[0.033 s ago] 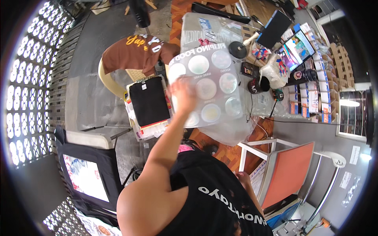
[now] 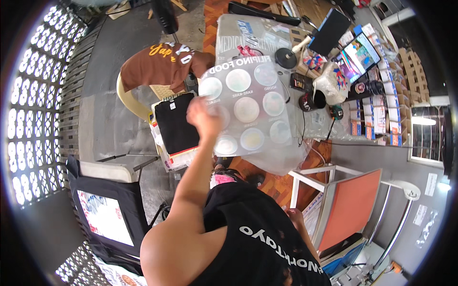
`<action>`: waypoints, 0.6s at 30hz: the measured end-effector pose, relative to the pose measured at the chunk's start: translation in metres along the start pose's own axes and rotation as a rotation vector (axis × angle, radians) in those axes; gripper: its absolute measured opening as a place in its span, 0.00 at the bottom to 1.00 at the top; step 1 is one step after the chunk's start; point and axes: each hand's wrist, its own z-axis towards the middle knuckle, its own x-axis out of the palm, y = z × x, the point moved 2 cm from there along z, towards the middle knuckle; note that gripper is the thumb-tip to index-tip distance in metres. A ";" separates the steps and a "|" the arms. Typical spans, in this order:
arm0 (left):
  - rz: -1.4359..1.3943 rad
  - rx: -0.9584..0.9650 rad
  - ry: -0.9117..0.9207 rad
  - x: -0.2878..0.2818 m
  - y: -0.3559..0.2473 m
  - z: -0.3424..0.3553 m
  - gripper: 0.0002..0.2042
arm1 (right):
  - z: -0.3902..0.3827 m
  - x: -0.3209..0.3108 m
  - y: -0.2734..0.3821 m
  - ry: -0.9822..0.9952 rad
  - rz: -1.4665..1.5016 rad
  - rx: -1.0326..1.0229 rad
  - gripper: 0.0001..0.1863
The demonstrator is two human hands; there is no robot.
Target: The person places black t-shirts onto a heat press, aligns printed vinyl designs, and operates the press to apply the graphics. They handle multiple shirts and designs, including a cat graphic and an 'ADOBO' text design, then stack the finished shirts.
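Note:
A translucent printed sheet [image 2: 260,126] with rows of pale round pictures and white lettering lies on the plastic-covered table. My left hand [image 2: 204,118] is over its left edge, beside a folded black shirt [image 2: 176,125]; it looks open, with nothing seen in it, though motion smears the fingers. Whether it touches the sheet I cannot tell. The black shirt rests on a stack of folded cloth and papers. My right hand [image 2: 296,217] hangs low by my right side, partly hidden by my body, and its fingers do not show clearly.
A brown shirt [image 2: 162,66] drapes over a cream chair [image 2: 128,102]. On the table's right stand a black mug [image 2: 309,102], a round black stand [image 2: 286,59] and a screen [image 2: 360,55]. An orange-faced frame [image 2: 350,209] stands right; a black shirt on a board [image 2: 102,209] is at left.
My left hand has moved left across the sheet, from over its circles to its edge by the black shirt. My right hand stays low at my side.

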 end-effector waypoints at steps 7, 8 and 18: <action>-0.625 -1.874 -0.001 0.040 0.294 -0.130 0.34 | 0.021 0.034 0.024 0.039 -0.354 -0.223 0.18; -0.686 -1.840 0.041 0.046 0.290 -0.129 0.36 | 0.032 0.047 0.051 -0.094 -0.498 -0.217 0.28; -0.853 -1.694 0.371 0.023 0.200 -0.134 0.42 | 0.082 0.136 0.316 -0.129 -0.932 -1.058 0.38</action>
